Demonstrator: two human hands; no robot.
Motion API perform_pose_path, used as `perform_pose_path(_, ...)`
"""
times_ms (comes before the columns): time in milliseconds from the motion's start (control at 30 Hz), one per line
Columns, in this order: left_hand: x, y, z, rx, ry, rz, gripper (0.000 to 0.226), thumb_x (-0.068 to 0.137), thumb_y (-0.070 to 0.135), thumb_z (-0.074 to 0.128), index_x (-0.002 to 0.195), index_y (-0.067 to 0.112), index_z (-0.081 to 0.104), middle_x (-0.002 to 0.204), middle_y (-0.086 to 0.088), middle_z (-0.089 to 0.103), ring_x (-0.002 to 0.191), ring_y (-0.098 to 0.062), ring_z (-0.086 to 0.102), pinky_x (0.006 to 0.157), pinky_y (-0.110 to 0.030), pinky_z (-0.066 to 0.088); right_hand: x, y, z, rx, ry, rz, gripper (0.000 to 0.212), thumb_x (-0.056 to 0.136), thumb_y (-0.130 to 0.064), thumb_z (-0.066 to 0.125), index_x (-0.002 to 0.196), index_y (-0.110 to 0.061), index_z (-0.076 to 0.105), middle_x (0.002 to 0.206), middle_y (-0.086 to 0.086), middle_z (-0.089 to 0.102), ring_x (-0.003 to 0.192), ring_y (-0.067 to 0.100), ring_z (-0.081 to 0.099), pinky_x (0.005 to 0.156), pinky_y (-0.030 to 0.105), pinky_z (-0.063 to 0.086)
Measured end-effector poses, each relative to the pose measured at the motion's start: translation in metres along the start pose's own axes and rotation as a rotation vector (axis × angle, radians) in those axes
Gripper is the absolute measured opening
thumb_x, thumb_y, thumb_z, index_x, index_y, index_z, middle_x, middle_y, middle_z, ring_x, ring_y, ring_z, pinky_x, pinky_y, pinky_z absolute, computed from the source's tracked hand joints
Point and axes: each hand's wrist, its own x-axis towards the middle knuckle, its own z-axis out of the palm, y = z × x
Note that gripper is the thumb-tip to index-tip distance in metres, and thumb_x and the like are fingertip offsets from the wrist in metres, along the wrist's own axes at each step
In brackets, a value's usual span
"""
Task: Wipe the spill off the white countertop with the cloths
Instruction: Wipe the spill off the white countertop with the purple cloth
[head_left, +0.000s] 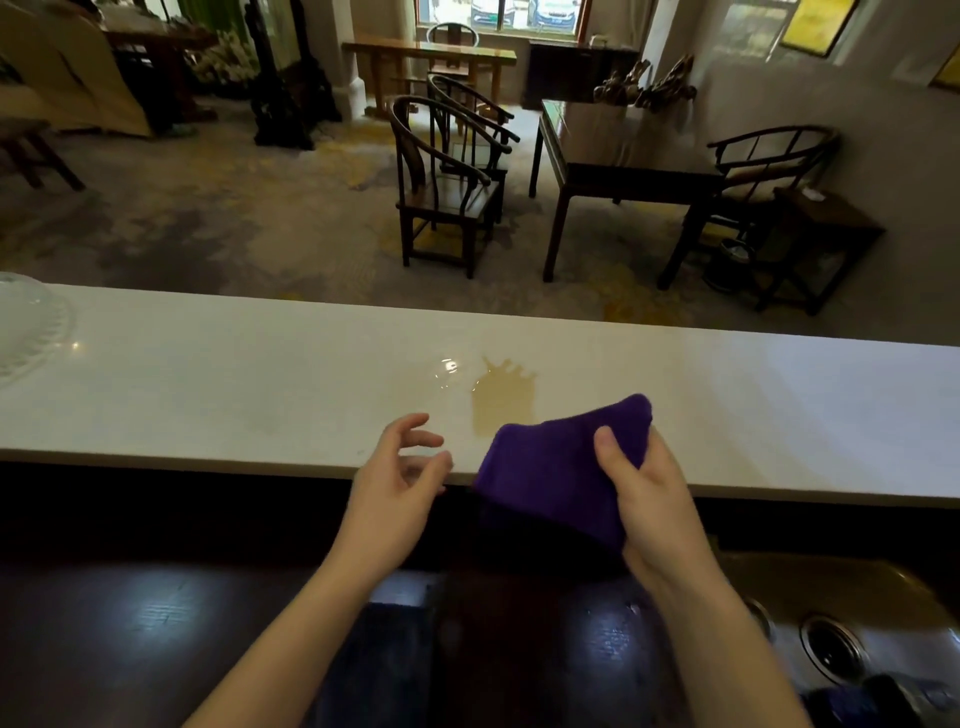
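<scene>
A tan spill (503, 402) spreads on the white countertop (234, 374), with a small clear puddle (447, 370) just left of it. My right hand (649, 499) holds a purple cloth (550, 478) by its right side, above the counter's near edge and just short of the spill. The cloth's lower part hangs below the edge in shadow. My left hand (400, 478) hovers to the left of the cloth at the near edge, fingers apart, holding nothing.
A clear glass dish (26, 327) sits at the counter's far left. Below the counter lies a dark lower worktop (156, 623) with a sink (831, 639) at right and another dark cloth (852, 704) near it. Chairs and tables stand beyond the counter.
</scene>
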Motion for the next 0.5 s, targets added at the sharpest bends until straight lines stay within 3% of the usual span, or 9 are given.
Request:
perform_pose_path(133, 0.023, -0.008, -0.038, 0.197, 0.127, 0.016, 0.036, 0.091, 0.017, 0.064, 0.126, 0.022, 0.055, 0.111, 0.006, 0.066, 0.098, -0.008, 0.066, 0.086, -0.030, 0.055, 0.028, -0.025, -0.016, -0.190, 0.098, -0.110, 0.015, 0.101, -0.031, 0.060, 0.115, -0.029, 0.064, 0.107, -0.004, 0.077, 0.099, 0.015, 0.075, 0.082, 0.037, 0.059)
perform_pose_path(300, 0.036, -0.029, -0.085, 0.683, 0.204, 0.054, 0.041, 0.091, 0.018, 0.063, 0.129, 0.005, 0.057, 0.129, -0.017, 0.061, 0.120, -0.032, 0.056, 0.105, -0.047, 0.043, 0.050, -0.048, -0.034, -0.541, 0.242, -0.231, 0.025, 0.103, -0.031, 0.055, 0.127, -0.034, 0.048, 0.113, -0.017, 0.065, 0.103, 0.011, 0.065, 0.073, 0.027, 0.056)
perform_pose_path(400, 0.035, -0.041, -0.099, 0.926, 0.108, 0.022, 0.047, 0.094, 0.028, 0.059, 0.135, 0.004, 0.055, 0.145, -0.020, 0.052, 0.135, -0.037, 0.045, 0.114, -0.048, 0.034, 0.063, -0.037, -0.031, -0.871, 0.295, -0.251, 0.034, 0.105, -0.026, 0.050, 0.137, -0.022, 0.038, 0.123, 0.000, 0.062, 0.106, 0.024, 0.063, 0.073, 0.035, 0.054)
perform_pose_path(500, 0.033, -0.052, -0.100, 1.028, 0.051, -0.005, 0.054, 0.097, 0.039, 0.051, 0.143, 0.010, 0.049, 0.157, -0.014, 0.038, 0.147, -0.032, 0.030, 0.121, -0.043, 0.023, 0.071, -0.007, -0.016, -1.168, 0.235, -0.195, 0.025, 0.106, -0.019, 0.045, 0.130, -0.012, 0.039, 0.113, 0.022, 0.067, 0.098, 0.044, 0.065, 0.077, 0.051, 0.054)
